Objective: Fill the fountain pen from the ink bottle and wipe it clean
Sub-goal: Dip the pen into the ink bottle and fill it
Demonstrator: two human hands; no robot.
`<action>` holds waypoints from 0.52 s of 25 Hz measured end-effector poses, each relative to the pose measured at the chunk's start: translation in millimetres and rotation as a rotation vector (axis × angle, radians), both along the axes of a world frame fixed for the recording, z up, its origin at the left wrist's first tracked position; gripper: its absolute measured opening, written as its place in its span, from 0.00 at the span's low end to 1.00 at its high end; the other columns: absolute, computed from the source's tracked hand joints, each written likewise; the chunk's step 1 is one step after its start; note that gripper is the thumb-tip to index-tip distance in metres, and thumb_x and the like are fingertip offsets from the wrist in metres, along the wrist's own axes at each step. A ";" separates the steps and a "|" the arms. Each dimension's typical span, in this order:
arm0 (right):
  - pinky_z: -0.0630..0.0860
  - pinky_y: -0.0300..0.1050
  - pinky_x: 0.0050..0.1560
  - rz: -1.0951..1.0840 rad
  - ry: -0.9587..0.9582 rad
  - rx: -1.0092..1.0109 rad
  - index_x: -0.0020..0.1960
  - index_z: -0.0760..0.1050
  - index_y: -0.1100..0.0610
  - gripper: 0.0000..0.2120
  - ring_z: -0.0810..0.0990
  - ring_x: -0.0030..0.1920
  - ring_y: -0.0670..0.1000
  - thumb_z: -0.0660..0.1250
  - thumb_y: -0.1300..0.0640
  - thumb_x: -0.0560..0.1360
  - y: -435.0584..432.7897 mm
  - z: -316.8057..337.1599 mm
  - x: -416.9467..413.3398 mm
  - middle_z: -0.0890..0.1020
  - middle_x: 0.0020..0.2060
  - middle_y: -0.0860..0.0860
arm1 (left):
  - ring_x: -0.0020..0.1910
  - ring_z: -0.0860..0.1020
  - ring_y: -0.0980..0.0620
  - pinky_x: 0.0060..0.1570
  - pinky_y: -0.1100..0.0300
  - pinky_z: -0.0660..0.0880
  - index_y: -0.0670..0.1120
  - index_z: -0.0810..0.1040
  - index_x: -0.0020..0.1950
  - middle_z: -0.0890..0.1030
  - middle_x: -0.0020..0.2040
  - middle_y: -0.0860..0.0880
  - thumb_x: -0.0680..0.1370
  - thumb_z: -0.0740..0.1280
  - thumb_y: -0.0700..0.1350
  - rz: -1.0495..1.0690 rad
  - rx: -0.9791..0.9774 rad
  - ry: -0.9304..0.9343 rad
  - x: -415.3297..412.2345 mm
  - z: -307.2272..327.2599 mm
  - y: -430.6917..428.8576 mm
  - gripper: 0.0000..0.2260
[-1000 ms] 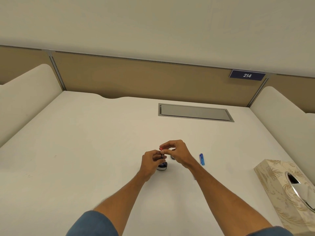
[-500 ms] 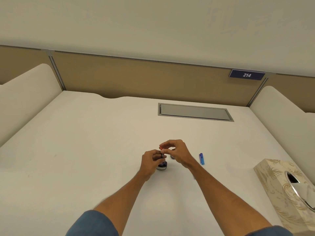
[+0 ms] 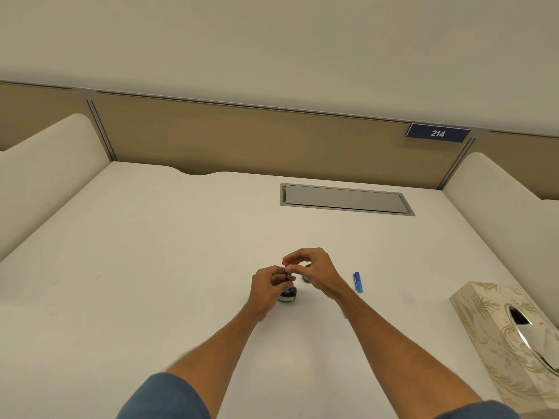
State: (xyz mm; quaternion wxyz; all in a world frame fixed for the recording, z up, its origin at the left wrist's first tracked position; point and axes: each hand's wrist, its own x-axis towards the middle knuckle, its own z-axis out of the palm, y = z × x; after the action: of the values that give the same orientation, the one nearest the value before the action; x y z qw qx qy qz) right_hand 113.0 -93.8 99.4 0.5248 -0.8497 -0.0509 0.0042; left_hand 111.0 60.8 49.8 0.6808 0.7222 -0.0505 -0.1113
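The small dark ink bottle (image 3: 288, 295) stands on the white desk at the centre. A thin dark fountain pen part (image 3: 287, 276) with a red tip at its top is held upright over the bottle. My left hand (image 3: 267, 287) grips its lower part with curled fingers. My right hand (image 3: 314, 272) pinches its upper end near the red tip. The pen's lower end is hidden behind my left fingers. A blue pen piece (image 3: 357, 282) lies on the desk to the right.
A small dark cap-like object (image 3: 306, 278) sits just behind my right hand. A patterned tissue box (image 3: 496, 337) stands at the right edge. A grey cable hatch (image 3: 346, 199) lies at the back of the desk (image 3: 151, 252), with partition walls on three sides.
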 end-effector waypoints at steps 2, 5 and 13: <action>0.78 0.38 0.52 0.004 0.008 -0.002 0.48 0.84 0.57 0.06 0.84 0.45 0.44 0.72 0.62 0.71 -0.4 -1.2 0.1 0.86 0.41 0.49 | 0.44 0.85 0.52 0.45 0.64 0.80 0.39 0.81 0.53 0.86 0.46 0.43 0.71 0.71 0.32 -0.003 -0.001 0.001 0.2 0.2 0.0 0.11; 0.78 0.36 0.49 -0.008 0.000 -0.001 0.46 0.84 0.58 0.05 0.84 0.44 0.45 0.72 0.63 0.71 -0.9 -1.8 0.9 0.86 0.40 0.50 | 0.44 0.85 0.52 0.45 0.64 0.80 0.38 0.81 0.53 0.86 0.46 0.43 0.71 0.71 0.32 -0.007 -0.014 0.005 -0.1 0.1 -0.1 0.11; 0.78 0.45 0.51 0.001 -0.006 -0.007 0.45 0.83 0.58 0.05 0.84 0.43 0.45 0.73 0.63 0.70 -0.1 -1.3 1.3 0.86 0.40 0.50 | 0.43 0.85 0.52 0.46 0.63 0.81 0.39 0.81 0.52 0.86 0.46 0.43 0.71 0.71 0.31 -0.004 -0.006 -0.005 -0.2 0.3 -0.3 0.10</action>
State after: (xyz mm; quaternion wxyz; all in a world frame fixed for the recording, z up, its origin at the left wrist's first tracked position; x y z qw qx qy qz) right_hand 114.3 -93.9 98.2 0.5218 -0.8514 -0.0528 0.0020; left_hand 110.8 60.5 50.0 0.6825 0.7204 -0.0537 -0.1107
